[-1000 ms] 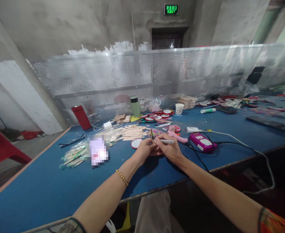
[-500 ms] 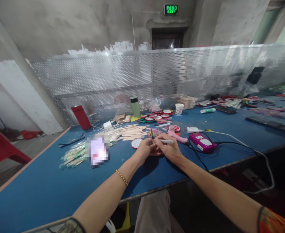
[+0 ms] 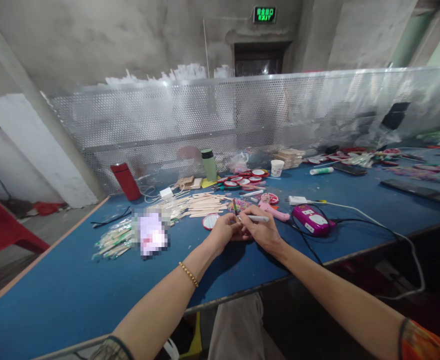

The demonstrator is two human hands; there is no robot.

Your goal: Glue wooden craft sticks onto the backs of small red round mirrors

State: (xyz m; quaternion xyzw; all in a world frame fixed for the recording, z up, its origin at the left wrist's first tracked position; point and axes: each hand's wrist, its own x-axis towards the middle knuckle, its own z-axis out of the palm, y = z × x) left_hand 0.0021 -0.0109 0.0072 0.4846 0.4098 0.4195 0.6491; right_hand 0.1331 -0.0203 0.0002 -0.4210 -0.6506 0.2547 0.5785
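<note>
My left hand [image 3: 224, 231] is closed on a thin stick with a green and dark band [image 3: 235, 206], which stands up out of the fingers. Its lower part is hidden. A white pen [image 3: 259, 218] lies in the grip of my right hand [image 3: 265, 234], its tip end close to the stick. Both hands meet just above the blue table. Left of them is a round white disc with a red rim [image 3: 210, 221]. Flat wooden craft sticks [image 3: 205, 204] are spread behind it, and small colourful bits [image 3: 238, 204] lie behind my fingers.
A pink glue gun [image 3: 274, 209] and a purple power socket block [image 3: 312, 220] with cables lie to the right. Bagged sticks [image 3: 115, 237] are at left. Behind stand a red bottle [image 3: 125, 181], a green bottle [image 3: 208, 166] and a paper cup [image 3: 277, 168].
</note>
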